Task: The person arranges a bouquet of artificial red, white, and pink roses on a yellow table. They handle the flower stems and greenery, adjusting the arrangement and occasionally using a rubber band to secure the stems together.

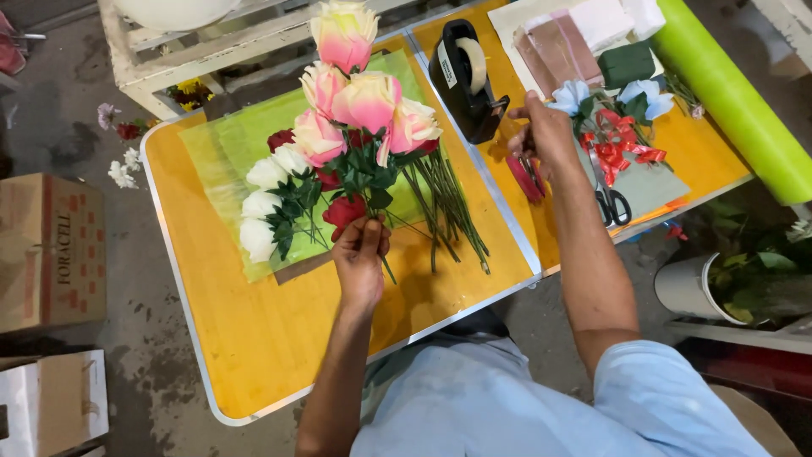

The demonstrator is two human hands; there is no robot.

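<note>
My left hand (361,254) grips the stems of a bouquet (359,110) of pink-and-cream roses, held upright above the orange table (254,338). White roses (262,203) and red roses (342,211) lie on green wrapping paper (228,152) beneath it, with loose green stems (448,203) to the right. My right hand (541,135) is at the black tape dispenser (467,76), fingers pinched at its cutter end; what it holds is too small to make out. Red-handled pliers (526,178) lie just under that hand.
Scissors (611,203), red ribbon (622,148), pale blue flowers (647,97), pink and white paper sheets (575,34) and a lime-green paper roll (736,101) sit at the right. Cardboard boxes (46,254) stand on the floor left; a white bucket with foliage (702,288) stands right.
</note>
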